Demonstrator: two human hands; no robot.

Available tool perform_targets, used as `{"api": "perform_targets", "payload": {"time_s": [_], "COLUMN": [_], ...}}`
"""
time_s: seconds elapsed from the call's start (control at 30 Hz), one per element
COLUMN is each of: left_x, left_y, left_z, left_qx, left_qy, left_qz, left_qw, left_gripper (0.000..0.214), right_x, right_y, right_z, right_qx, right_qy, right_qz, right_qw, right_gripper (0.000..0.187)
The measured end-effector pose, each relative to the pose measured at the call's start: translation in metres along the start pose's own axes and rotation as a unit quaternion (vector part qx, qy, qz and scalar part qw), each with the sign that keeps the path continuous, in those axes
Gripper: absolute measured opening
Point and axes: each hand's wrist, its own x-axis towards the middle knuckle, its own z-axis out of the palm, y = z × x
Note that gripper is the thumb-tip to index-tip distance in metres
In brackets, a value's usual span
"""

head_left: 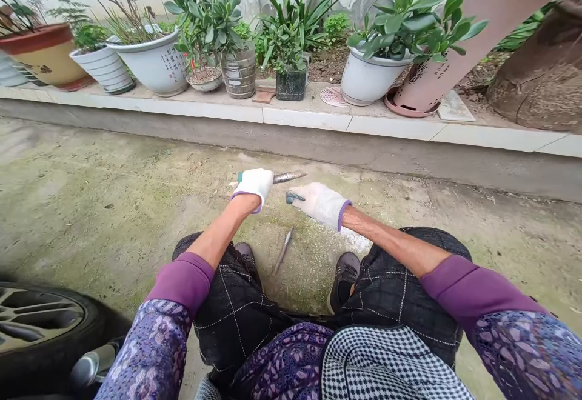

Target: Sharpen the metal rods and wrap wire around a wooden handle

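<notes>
Head view: at centre frame, the gloved left hand (249,186) clenches a teal-handled metal file (289,176). The gloved right hand (318,205) lies just beside it; its fingers (305,195) meet a small teal object (294,197), grasp unclear. A second metal tool (282,251) lies on the concrete ground (113,206) between the shoes (344,280).

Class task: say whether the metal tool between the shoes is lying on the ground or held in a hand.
On the ground: the tool rests on concrete between the shoes, touching neither glove.
</notes>
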Motion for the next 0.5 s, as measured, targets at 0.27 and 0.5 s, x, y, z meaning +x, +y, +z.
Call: {"api": "perform_targets", "payload": {"time_s": [0.27, 0.5], "left_x": [-0.016, -0.03], "left_y": [0.032, 0.018], "left_z": [0.012, 0.003], "left_qx": [0.043, 0.067], "left_qy": [-0.047, -0.019], "left_qz": [0.122, 0.207], "left_qw": [0.991, 0.976], "left_gripper": [0.03, 0.033], "right_x": [0.005, 0.027], "right_y": [0.035, 0.075], "right_z": [-0.027, -0.01], "right_qx": [-0.062, 0.048], "right_qy": [0.033, 0.042], "right_qz": [0.062, 0.036], "right_qw": [0.996, 0.997], "right_gripper": [0.034, 0.032]}}
